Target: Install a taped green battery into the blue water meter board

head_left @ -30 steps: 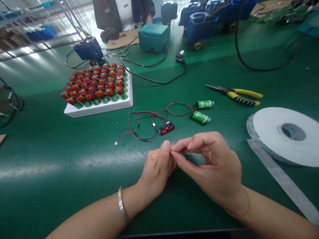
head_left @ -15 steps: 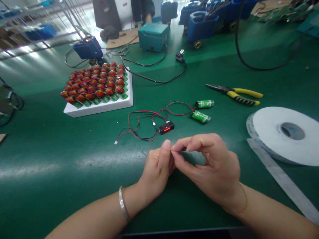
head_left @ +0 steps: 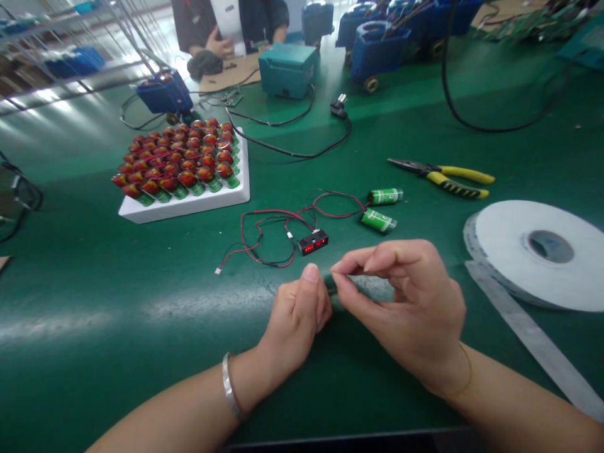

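Currently, left hand [head_left: 297,318] curled closed, right hand [head_left: 418,314] pinched at thumb and forefinger; grip contents cannot be told. Black rectangular display module [head_left: 313,242] on green table [head_left: 141,358], just beyond hands: already lit. Small white plastic connector [head_left: 218,271] lies unplugged.

Broad green worktop [head_left: 155,377] across most of view, smooth and glossy, with pale streak of reflected light at left, softer sheen toward far side. Metal shelving [head_left: 134,39] at upper left, blurred, with blue items [head_left: 75,63] and brown box-like shapes [head_left: 14,82]. Washed-out brightness behind shelving. Dark strip below near edge of worktop.
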`<state>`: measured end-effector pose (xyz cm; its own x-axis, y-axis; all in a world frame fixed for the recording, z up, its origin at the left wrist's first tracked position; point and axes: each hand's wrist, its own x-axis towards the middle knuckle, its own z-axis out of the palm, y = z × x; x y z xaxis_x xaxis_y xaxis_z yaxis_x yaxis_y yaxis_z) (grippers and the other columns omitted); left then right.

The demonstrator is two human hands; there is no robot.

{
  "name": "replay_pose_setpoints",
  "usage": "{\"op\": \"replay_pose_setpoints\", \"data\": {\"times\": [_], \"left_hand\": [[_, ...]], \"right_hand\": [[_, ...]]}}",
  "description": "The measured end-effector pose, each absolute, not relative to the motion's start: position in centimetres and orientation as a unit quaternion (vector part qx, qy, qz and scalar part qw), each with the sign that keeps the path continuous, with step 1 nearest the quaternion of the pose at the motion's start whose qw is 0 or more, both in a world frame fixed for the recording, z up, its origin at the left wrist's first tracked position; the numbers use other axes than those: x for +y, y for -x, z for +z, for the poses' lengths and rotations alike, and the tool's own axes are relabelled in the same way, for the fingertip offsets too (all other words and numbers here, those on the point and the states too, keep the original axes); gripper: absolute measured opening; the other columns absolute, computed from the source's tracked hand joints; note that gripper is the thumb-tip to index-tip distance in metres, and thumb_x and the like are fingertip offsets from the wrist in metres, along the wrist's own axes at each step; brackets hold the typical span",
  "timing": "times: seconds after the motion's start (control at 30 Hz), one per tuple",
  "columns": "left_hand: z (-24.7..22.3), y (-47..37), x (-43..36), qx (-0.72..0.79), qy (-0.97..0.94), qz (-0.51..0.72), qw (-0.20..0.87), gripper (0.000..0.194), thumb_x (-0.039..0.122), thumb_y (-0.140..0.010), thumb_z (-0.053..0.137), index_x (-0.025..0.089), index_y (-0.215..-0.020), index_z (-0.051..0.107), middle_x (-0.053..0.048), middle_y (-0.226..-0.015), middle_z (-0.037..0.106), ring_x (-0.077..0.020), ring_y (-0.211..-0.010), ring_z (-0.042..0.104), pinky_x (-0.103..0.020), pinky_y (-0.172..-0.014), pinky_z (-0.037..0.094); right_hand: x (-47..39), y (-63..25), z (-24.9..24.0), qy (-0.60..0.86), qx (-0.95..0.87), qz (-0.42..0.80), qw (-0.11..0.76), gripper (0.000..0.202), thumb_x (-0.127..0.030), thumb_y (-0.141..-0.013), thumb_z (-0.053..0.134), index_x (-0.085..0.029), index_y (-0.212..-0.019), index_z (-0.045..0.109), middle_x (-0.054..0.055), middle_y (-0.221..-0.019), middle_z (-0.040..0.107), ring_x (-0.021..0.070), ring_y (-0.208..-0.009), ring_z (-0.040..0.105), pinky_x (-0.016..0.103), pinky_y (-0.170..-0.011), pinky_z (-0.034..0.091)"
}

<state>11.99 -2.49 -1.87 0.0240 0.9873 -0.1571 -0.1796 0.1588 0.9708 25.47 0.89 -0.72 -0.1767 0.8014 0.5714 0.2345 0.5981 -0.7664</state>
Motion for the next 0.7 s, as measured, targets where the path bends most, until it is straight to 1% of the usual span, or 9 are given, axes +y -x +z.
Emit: {"op": "replay_pose_setpoints", "data": {"times": [0.1, 0.27, 0.43, 0.57, 0.7], "left_hand": [[-1.92, -11.97, -2.36, 0.485, -0.413, 0.500, 0.587, 0.063, 0.062, -0.094, 0.034, 0.021, -0.046, 0.037, 0.005, -0.041, 0.033, -0.0081, -0.040, 0.031, -0.025, -0.042, 0.026], [-2.12, -12.19, -2.04, 0.475, -0.396, 0.493, 0.612, 0.065, 0.068, -0.090, 0.035, 0.021, -0.045, 0.036, 0.006, -0.040, 0.031, -0.0075, -0.039, 0.027, -0.025, -0.039, 0.022], [-1.99, -12.56, -2.08, 0.481, -0.387, 0.487, 0.618, 0.066, 0.076, -0.084, 0.036, 0.021, -0.046, 0.036, 0.006, -0.041, 0.030, -0.0068, -0.038, 0.025, -0.025, -0.038, 0.019], [-1.74, -12.71, -2.05, 0.482, -0.373, 0.482, 0.630, 0.066, 0.080, -0.079, 0.038, 0.022, -0.048, 0.033, 0.007, -0.042, 0.028, -0.0065, -0.038, 0.022, -0.025, -0.037, 0.017], [-1.87, -12.64, -2.03, 0.483, -0.382, 0.474, 0.629, 0.067, 0.079, -0.080, 0.036, 0.022, -0.047, 0.034, 0.006, -0.040, 0.029, -0.0070, -0.038, 0.024, -0.025, -0.038, 0.019]], "right_hand": [[0.84, -25.42, -0.76, 0.346, -0.723, 0.271, 0.533, 0.030, -0.009, -0.085, 0.069, -0.024, -0.100, 0.048, -0.001, -0.091, 0.064, 0.0153, -0.079, 0.068, 0.024, -0.073, 0.056], [0.73, -25.46, -0.47, 0.339, -0.743, 0.255, 0.517, 0.030, -0.009, -0.084, 0.070, -0.025, -0.099, 0.049, -0.003, -0.090, 0.066, 0.0134, -0.076, 0.067, 0.022, -0.074, 0.055], [0.77, -25.63, -0.54, 0.344, -0.753, 0.245, 0.505, 0.029, -0.010, -0.084, 0.069, -0.025, -0.099, 0.048, -0.004, -0.089, 0.066, 0.0128, -0.076, 0.067, 0.021, -0.072, 0.055], [0.84, -25.70, -0.35, 0.340, -0.772, 0.222, 0.490, 0.027, -0.007, -0.083, 0.068, -0.022, -0.094, 0.049, -0.003, -0.086, 0.065, 0.0113, -0.075, 0.066, 0.019, -0.070, 0.054], [0.91, -25.63, -0.11, 0.347, -0.774, 0.217, 0.483, 0.027, -0.007, -0.082, 0.068, -0.022, -0.092, 0.048, -0.004, -0.085, 0.064, 0.0108, -0.074, 0.065, 0.018, -0.070, 0.054]]}}
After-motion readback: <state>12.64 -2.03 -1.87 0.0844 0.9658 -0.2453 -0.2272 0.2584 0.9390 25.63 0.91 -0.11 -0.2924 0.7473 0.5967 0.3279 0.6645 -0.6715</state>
